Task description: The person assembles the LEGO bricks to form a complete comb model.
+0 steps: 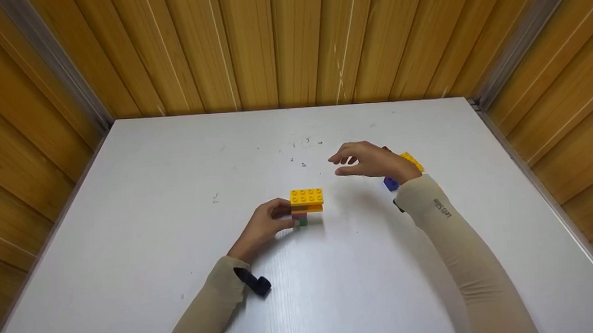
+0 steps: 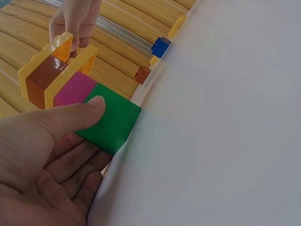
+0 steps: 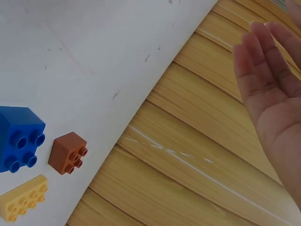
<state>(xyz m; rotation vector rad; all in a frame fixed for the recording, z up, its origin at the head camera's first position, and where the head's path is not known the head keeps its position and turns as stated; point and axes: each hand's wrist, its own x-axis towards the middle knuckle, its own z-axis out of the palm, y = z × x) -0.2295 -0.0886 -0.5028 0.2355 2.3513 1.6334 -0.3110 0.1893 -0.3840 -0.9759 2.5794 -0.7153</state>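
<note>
My left hand (image 1: 265,222) grips the base of a small tower of toy building bricks standing on the table. The thumb presses the green brick (image 2: 115,115) at the bottom, with the fingers behind it. Above it come a magenta brick (image 2: 75,90), a yellow plate, a brown brick (image 2: 46,77) and a yellow studded plate (image 1: 306,197) on top. My right hand (image 1: 371,161) hovers to the right of and beyond the tower, fingers loosely bent, holding nothing. Loose bricks lie under and beside the right wrist: a blue brick (image 3: 21,136), a brown brick (image 3: 68,151) and a yellow brick (image 3: 23,197).
The white table (image 1: 123,197) has dark specks near its far middle. Wood-look panels (image 1: 294,43) enclose its back and sides. Another yellow brick (image 1: 412,161) shows beside the right wrist, partly hidden by the arm.
</note>
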